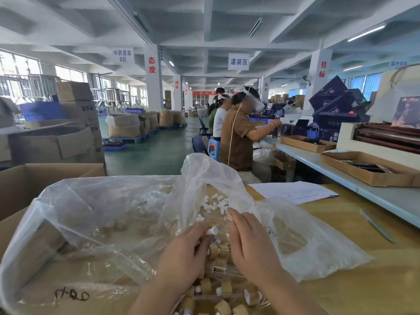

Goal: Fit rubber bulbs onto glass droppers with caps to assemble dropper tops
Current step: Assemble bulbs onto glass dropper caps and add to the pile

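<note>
My left hand [185, 248] pinches a small white rubber bulb [211, 230] at its fingertips, above a heap of tan caps with glass droppers [218, 253] lying between my hands. My right hand [247, 242] lies beside it, fingers stretched forward with their tips close to a loose pile of white rubber bulbs [214, 203] inside an opened clear plastic bag [118, 219]. Whether my right hand holds anything is hidden by its back. More tan caps with droppers [222, 298] lie near my wrists.
The bag spreads over a cardboard box [27, 185] on a yellow table [354, 283]. A sheet of paper [293, 192] and a pen [377, 226] lie to the right. Other seated workers [241, 135] sit ahead at a long bench with cardboard trays [368, 167].
</note>
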Demonstrator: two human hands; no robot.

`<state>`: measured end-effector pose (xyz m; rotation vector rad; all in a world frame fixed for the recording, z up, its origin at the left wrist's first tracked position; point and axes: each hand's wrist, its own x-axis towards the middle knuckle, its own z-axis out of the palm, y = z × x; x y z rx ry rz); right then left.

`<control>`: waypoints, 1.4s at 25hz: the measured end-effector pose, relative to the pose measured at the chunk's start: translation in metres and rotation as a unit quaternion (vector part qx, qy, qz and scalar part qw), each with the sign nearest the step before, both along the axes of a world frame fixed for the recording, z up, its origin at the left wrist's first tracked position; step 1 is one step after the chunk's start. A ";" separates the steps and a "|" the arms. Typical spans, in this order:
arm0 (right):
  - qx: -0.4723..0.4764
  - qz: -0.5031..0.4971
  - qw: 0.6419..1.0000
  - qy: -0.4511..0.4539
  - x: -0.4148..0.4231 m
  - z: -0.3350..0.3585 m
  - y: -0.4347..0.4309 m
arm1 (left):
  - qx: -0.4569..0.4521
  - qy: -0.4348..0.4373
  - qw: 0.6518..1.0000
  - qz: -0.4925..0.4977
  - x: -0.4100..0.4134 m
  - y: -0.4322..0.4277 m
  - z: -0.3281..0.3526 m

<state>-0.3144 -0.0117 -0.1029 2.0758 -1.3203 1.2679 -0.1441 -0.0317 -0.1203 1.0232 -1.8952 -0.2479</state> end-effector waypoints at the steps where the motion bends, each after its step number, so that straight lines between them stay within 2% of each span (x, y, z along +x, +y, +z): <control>1: 0.004 -0.010 1.000 0.021 0.001 -0.001 -0.001 | -0.003 -0.002 1.000 -0.004 0.000 0.001 0.001; 5: 0.010 0.003 0.997 0.076 0.004 -0.001 -0.002 | -0.006 -0.006 1.000 -0.017 0.000 0.002 0.001; 11: 0.018 0.028 0.999 0.038 0.004 0.003 0.003 | 0.006 0.017 0.999 -0.039 0.000 -0.001 -0.001; 24: 0.051 0.008 0.997 0.050 0.004 0.001 0.002 | 0.032 0.035 0.999 -0.026 0.001 -0.001 0.000; 35: 0.085 -0.011 0.994 0.061 0.001 -0.002 0.001 | 0.085 0.111 0.988 -0.066 0.000 0.003 0.010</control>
